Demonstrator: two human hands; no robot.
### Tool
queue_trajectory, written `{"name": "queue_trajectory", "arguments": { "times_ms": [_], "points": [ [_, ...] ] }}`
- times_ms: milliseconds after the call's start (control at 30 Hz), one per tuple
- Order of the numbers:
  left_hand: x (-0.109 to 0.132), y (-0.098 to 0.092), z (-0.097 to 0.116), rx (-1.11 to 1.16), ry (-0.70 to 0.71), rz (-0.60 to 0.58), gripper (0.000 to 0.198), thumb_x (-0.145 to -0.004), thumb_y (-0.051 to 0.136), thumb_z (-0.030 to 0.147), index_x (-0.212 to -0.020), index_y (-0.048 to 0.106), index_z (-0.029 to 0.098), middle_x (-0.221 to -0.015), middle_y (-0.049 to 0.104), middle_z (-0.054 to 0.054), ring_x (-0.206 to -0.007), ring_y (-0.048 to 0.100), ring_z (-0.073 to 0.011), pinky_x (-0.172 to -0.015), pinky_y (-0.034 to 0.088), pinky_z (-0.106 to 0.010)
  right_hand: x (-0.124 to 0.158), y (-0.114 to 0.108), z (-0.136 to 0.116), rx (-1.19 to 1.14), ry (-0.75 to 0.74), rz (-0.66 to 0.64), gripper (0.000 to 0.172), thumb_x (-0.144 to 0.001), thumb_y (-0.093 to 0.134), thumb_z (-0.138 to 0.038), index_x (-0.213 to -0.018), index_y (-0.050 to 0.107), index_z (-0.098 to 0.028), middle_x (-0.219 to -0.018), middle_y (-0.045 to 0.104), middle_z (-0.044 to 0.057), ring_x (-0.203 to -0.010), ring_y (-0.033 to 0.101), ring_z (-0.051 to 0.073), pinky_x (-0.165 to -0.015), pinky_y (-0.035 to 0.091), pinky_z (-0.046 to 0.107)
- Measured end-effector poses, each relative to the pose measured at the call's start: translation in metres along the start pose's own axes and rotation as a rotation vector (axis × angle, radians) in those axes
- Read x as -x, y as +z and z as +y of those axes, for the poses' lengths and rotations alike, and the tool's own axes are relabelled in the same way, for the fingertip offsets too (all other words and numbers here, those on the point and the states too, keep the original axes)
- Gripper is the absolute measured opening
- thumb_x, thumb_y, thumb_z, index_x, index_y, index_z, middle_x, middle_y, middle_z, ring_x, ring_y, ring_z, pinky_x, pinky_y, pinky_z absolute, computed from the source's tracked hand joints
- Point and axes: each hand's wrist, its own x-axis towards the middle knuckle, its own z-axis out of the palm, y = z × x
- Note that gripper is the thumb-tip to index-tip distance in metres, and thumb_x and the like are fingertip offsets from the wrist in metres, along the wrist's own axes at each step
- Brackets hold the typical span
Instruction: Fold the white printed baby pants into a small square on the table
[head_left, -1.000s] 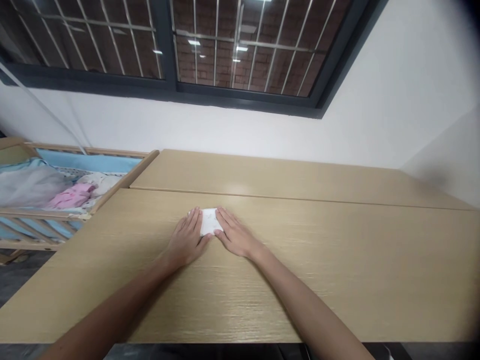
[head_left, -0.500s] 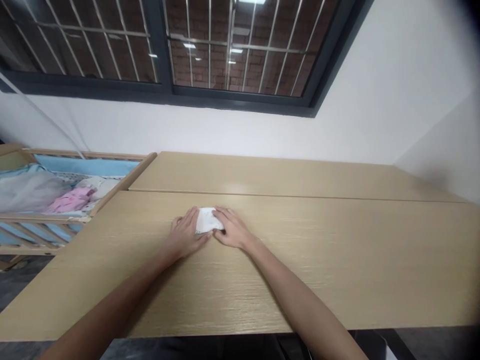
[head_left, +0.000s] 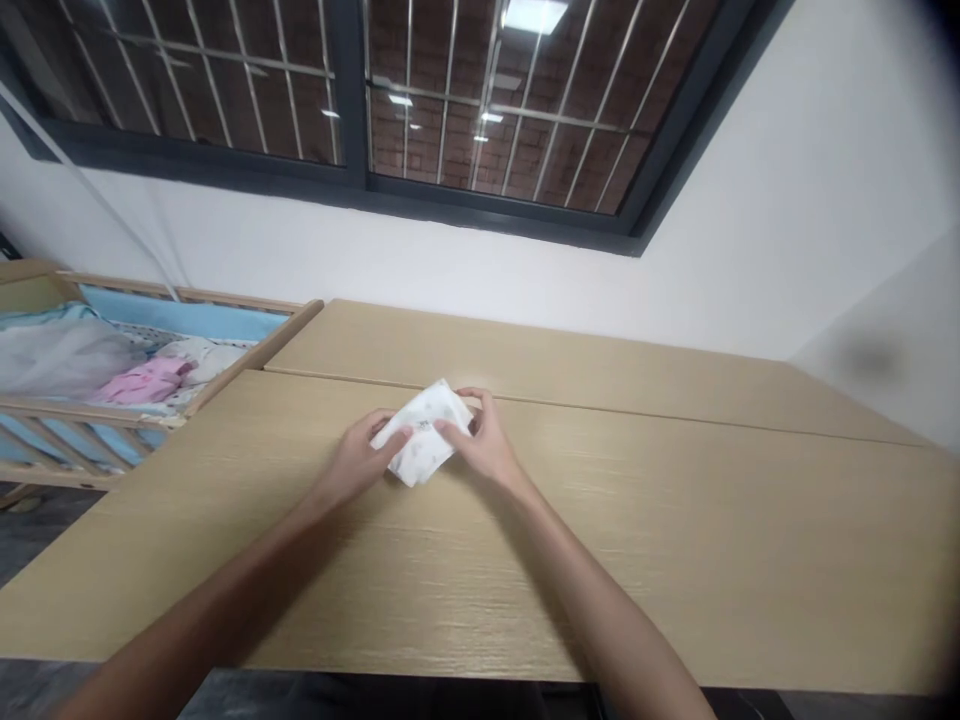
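Looking over the broad table (head_left: 637, 530), we have our left hand (head_left: 360, 460) and right hand (head_left: 489, 447) gripping one white folded piece (head_left: 424, 450).
Both hands are partly closed, thumbs on top, fingers curled around its edges; neither is nearer, as both touch it. The piece sits between them, seemingly just above the table and tilted, its long axis slanting from the left hand away toward the right.

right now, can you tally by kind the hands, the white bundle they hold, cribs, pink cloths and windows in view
Hands: 2, the left hand and the right hand
White bundle, held in both: 1
Crib: 1
Pink cloth, in the crib: 1
Window: 1
Total: 6
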Motion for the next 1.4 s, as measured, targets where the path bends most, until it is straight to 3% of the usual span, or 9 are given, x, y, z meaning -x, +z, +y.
{"name": "queue_trajectory", "arguments": {
  "times_ms": [100,167,333,467,633,733,867,1100,1400],
  "points": [
    [0.001,0.001,0.000,0.195,-0.174,-0.032,0.056,-0.086,0.065,0.055,-0.125,0.054,0.017,-0.102,0.076,-0.009,-0.088,0.074,-0.0267,-0.072,0.058,-0.036,-0.021,-0.005,0.001,-0.017,0.197,-0.044,0.072,-0.080,0.078,-0.050,-0.132,0.037,-0.024,-0.097,0.073,0.005,-0.077,0.071,0.022,-0.065,0.057,0.034],
    [0.004,0.003,-0.008,0.164,-0.206,-0.103,0.065,-0.084,0.066,0.049,-0.135,0.044,0.016,-0.103,0.077,-0.011,-0.087,0.075,-0.0278,-0.071,0.059,-0.037,-0.035,-0.006,0.009,0.100,0.279,-0.082,0.066,-0.075,0.082,-0.050,-0.121,0.045,-0.022,-0.090,0.073,0.004,-0.074,0.070,0.022,-0.062,0.056,0.033],
    [0.016,0.016,-0.028,-0.357,-0.165,-0.163,0.055,-0.089,0.057,0.038,-0.138,0.044,0.019,-0.120,0.072,-0.014,-0.097,0.074,-0.0301,-0.075,0.056,-0.038,-0.052,-0.001,0.037,0.425,0.307,-0.167,0.042,-0.073,0.083,-0.046,-0.095,0.059,-0.019,-0.088,0.072,0.005,-0.081,0.068,0.023,-0.068,0.053,0.032],
    [0.019,0.021,-0.027,-0.537,-0.141,-0.177,0.039,-0.095,0.051,0.039,-0.130,0.050,0.021,-0.115,0.073,-0.013,-0.099,0.072,-0.0312,-0.078,0.053,-0.039,-0.050,0.004,0.051,0.482,0.205,-0.130,0.037,-0.080,0.077,-0.046,-0.099,0.063,-0.017,-0.096,0.071,0.008,-0.090,0.068,0.025,-0.079,0.054,0.037],
    [0.027,0.020,-0.015,-0.778,0.115,-0.026,0.037,-0.099,0.048,0.047,-0.116,0.060,0.017,-0.108,0.070,-0.017,-0.102,0.067,-0.0343,-0.088,0.054,-0.048,-0.037,0.005,0.033,0.534,-0.080,-0.019,0.051,-0.100,0.053,-0.046,-0.141,0.050,-0.015,-0.142,0.056,0.019,-0.134,0.053,0.029,-0.110,0.045,0.047],
    [0.042,0.027,-0.008,-0.718,0.345,-0.005,0.039,-0.100,0.047,0.042,-0.126,0.060,0.017,-0.131,0.062,-0.019,-0.121,0.060,-0.0342,-0.101,0.052,-0.051,-0.023,0.006,0.006,0.594,-0.258,-0.208,0.057,-0.107,0.039,-0.048,-0.156,0.037,-0.019,-0.162,0.039,0.015,-0.152,0.034,0.028,-0.124,0.030,0.048],
    [0.061,0.043,-0.003,-0.697,0.472,-0.180,0.034,-0.098,0.052,0.039,-0.122,0.068,0.022,-0.131,0.065,-0.016,-0.128,0.057,-0.0360,-0.109,0.048,-0.056,-0.003,0.013,-0.020,0.634,-0.406,-0.548,0.056,-0.110,0.033,-0.048,-0.163,0.029,-0.031,-0.171,0.023,0.003,-0.158,0.021,0.025,-0.128,0.022,0.048],
    [0.066,0.051,-0.007,-0.708,0.444,-0.245,0.036,-0.098,0.053,0.040,-0.119,0.071,0.019,-0.121,0.070,-0.019,-0.123,0.061,-0.0398,-0.107,0.047,-0.063,0.007,0.011,0.004,0.603,-0.352,-0.808,0.053,-0.111,0.029,-0.045,-0.163,0.028,-0.034,-0.167,0.030,-0.004,-0.156,0.025,0.018,-0.130,0.019,0.042],
    [0.069,0.058,-0.018,-0.750,0.405,-0.178,0.062,-0.097,0.049,0.052,-0.147,0.050,0.017,-0.153,0.050,-0.021,-0.141,0.047,-0.0412,-0.112,0.046,-0.058,-0.055,-0.024,0.051,0.719,-0.230,-0.670,0.064,-0.109,0.024,-0.058,-0.164,0.026,-0.026,-0.170,0.018,0.000,-0.159,0.013,0.021,-0.132,0.009,0.045]
  ]
}}
